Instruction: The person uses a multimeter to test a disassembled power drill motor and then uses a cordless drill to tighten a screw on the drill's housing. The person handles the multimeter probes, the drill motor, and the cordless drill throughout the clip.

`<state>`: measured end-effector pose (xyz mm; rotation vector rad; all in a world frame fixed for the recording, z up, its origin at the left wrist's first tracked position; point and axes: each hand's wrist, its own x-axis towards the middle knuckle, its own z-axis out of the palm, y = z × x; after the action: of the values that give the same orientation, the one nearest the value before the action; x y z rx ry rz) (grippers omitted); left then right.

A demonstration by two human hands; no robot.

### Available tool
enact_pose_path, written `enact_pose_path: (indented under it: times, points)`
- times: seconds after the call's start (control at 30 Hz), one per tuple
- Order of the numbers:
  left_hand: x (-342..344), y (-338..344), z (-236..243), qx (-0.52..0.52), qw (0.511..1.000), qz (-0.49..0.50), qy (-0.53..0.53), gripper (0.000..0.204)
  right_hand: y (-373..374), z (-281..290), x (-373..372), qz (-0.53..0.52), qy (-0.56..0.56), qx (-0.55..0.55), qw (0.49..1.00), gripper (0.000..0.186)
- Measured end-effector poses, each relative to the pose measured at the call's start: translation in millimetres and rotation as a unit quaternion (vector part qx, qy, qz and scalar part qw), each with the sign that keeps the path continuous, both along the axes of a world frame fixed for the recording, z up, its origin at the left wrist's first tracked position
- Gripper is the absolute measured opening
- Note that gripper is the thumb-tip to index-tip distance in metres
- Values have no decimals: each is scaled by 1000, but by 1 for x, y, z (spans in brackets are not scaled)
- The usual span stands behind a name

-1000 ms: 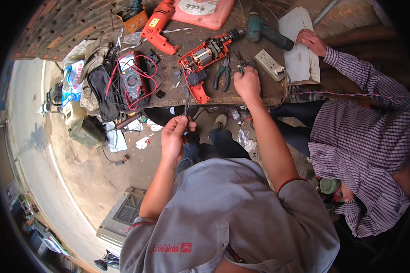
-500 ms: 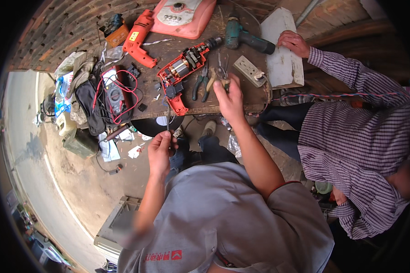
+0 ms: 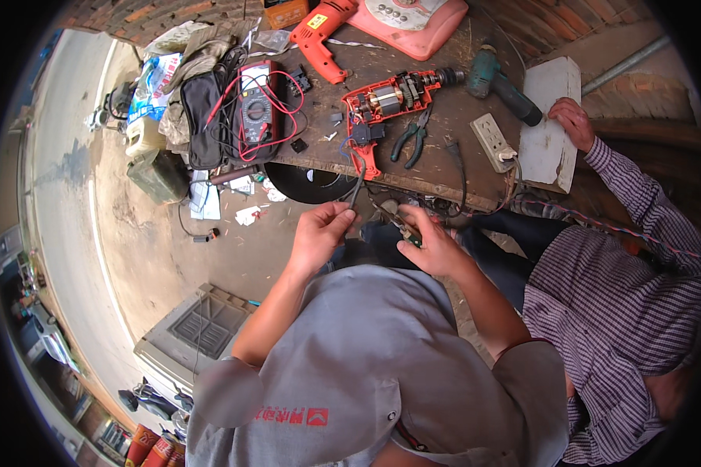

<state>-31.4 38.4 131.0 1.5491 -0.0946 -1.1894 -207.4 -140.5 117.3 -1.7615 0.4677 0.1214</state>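
My left hand point(image 3: 321, 236) pinches a dark power cord point(image 3: 359, 189) just off the table's front edge. The cord runs up to an opened orange drill point(image 3: 386, 103), whose motor and gears lie bare in half of its housing. In my right hand point(image 3: 435, 247) is a pair of pliers point(image 3: 396, 219), with its jaws pointing up and left toward the cord. Whether the jaws touch the cord I cannot tell. Another pair of pliers point(image 3: 410, 145), dark green-handled, lies on the table beside the opened drill.
A multimeter point(image 3: 257, 109) with red leads rests on a black bag at the left. An orange drill point(image 3: 322, 43), a teal cordless drill point(image 3: 500, 87) and a white power strip point(image 3: 492, 142) lie on the wooden table point(image 3: 444, 117). A co-worker's hand point(image 3: 572, 123) rests on a white board point(image 3: 544, 148).
My right hand has drawn back from the tabletop with the pliers, toward my left hand. My left hand still pinches the cord. The view has shifted, moving the table rightward in the picture.
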Motion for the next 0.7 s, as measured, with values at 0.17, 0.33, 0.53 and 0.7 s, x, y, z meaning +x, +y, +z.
enact_pose_path:
  times: [0.17, 0.33, 0.53, 0.7]
  points:
    - [-2, -2, 0, 28, 998, -17, -61, 18, -3, -20, 10, 97, 0, 54, 994, 63]
    - [-3, 0, -1, 62, 982, -55, -172, 18, 3, -8, 36, 135, 26, 65, 988, 64]
    - [9, -3, 17, 101, 946, -136, -276, 17, 15, 0, 51, 126, 78, 8, 989, 64]
    - [12, 3, 13, 77, 935, -140, -316, 18, 16, 6, 57, 127, 105, -40, 985, 50]
